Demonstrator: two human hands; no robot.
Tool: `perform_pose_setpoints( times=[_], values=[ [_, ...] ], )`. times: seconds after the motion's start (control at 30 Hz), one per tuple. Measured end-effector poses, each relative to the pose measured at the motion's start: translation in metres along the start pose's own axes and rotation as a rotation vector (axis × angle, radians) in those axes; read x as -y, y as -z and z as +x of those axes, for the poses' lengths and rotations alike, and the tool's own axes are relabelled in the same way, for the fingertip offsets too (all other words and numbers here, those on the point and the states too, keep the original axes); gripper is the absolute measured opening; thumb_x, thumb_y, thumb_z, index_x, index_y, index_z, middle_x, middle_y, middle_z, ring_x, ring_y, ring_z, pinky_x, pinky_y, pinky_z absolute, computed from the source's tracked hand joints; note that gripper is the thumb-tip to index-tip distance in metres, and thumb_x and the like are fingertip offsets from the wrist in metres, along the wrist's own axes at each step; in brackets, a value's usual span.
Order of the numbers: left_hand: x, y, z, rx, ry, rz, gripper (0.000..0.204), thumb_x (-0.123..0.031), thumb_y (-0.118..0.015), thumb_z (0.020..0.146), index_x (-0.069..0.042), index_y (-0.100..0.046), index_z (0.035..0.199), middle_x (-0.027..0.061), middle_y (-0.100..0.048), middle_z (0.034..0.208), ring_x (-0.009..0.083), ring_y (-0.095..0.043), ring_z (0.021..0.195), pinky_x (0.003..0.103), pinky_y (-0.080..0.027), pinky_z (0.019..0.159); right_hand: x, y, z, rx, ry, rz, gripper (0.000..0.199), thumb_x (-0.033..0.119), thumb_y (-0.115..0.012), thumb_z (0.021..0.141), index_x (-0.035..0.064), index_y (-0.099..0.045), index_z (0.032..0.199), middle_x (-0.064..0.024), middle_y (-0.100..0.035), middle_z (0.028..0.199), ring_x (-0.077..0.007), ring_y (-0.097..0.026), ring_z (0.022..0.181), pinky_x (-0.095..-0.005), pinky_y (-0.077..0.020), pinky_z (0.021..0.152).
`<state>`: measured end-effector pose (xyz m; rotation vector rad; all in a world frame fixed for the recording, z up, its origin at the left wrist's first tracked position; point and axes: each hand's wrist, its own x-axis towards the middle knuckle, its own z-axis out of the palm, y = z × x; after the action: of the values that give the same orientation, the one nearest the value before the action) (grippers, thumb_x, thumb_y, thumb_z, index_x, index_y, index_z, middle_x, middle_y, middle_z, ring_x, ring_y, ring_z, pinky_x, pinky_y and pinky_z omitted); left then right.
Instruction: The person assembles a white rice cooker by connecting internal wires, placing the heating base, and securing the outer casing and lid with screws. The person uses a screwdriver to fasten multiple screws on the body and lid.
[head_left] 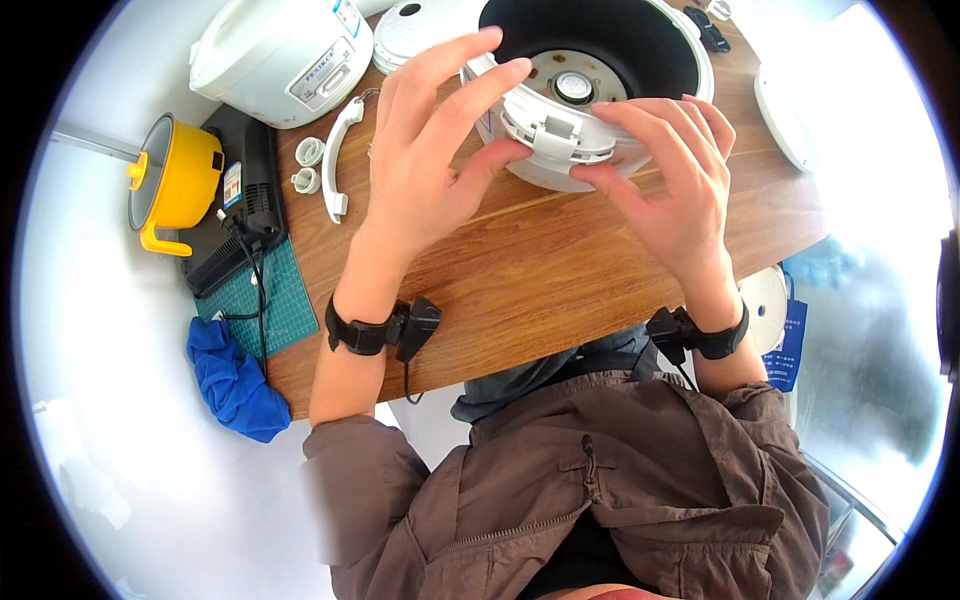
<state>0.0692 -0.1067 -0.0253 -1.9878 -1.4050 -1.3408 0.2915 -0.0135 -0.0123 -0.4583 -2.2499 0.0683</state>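
A white rice cooker (694, 62) without its lid or inner pot stands at the far edge of the wooden table, its dark inside and round heating plate (545, 75) in sight. At its near side is a white rim piece (530, 108) with a latch (556, 138). My left hand (425, 150) grips this rim left of the latch, thumb below and fingers stretched over the top. Right of the latch, my right hand (675, 165) pinches the rim between thumb and fingers. Whether the rim piece sits fully on the body, I cannot tell.
Left of the cooker lie a white curved handle (338, 160) and two small white caps (308, 165). Another white rice cooker (285, 60), a yellow pot (185, 175), a black appliance (262, 190), a green cutting mat (290, 300) and a blue cloth (235, 385) are further left. A white lid (782, 118) lies right.
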Motion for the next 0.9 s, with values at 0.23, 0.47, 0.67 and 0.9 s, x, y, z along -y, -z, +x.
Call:
perform_pose_setpoints(
  times=[0.23, 0.47, 0.67, 0.9],
  values=[
    [0.001, 0.013, 0.014, 0.335, 0.045, -0.054, 0.060, -0.014, -0.085, 0.069, -0.011, -0.068, 0.126, 0.0044, -0.066, 0.129, 0.0310, -0.056, 0.133, 0.046, -0.041, 0.116, 0.009, 0.010, 0.011, 0.105, -0.085, 0.011, 0.037, 0.023, -0.089, 0.071, 0.0125, -0.075, 0.103, 0.0006, -0.072, 0.095, -0.0202, -0.065, 0.094, -0.0410, -0.0369, 0.104],
    [0.009, 0.014, 0.028, 0.429, 0.058, -0.118, 0.037, -0.013, -0.079, 0.081, -0.006, -0.069, 0.115, 0.0063, -0.069, 0.115, 0.0261, -0.063, 0.117, 0.043, -0.044, 0.110, 0.007, 0.011, 0.014, 0.137, -0.110, 0.056, 0.034, 0.019, -0.089, 0.070, 0.0104, -0.073, 0.099, -0.0012, -0.071, 0.091, -0.0225, -0.065, 0.092, -0.0401, -0.0381, 0.106],
    [0.009, 0.010, 0.032, 0.382, 0.116, -0.384, 0.036, -0.008, -0.080, 0.076, -0.007, -0.066, 0.109, 0.0098, -0.062, 0.107, 0.0322, -0.059, 0.108, 0.047, -0.034, 0.114, 0.002, 0.011, 0.017, 0.184, -0.130, 0.094, 0.034, 0.018, -0.089, 0.071, 0.0086, -0.073, 0.100, -0.0023, -0.071, 0.091, -0.0232, -0.064, 0.091, -0.0390, -0.0398, 0.104],
    [0.022, 0.022, 0.025, 0.370, 0.116, -0.527, 0.044, -0.002, -0.072, 0.087, -0.005, -0.067, 0.131, 0.0150, -0.064, 0.132, 0.0324, -0.060, 0.123, 0.039, -0.048, 0.105, -0.006, 0.011, 0.018, 0.203, 0.000, 0.014, 0.038, 0.023, -0.086, 0.075, 0.0072, -0.074, 0.108, -0.0037, -0.072, 0.094, -0.0239, -0.064, 0.094, -0.0385, -0.0397, 0.103]
  ],
)
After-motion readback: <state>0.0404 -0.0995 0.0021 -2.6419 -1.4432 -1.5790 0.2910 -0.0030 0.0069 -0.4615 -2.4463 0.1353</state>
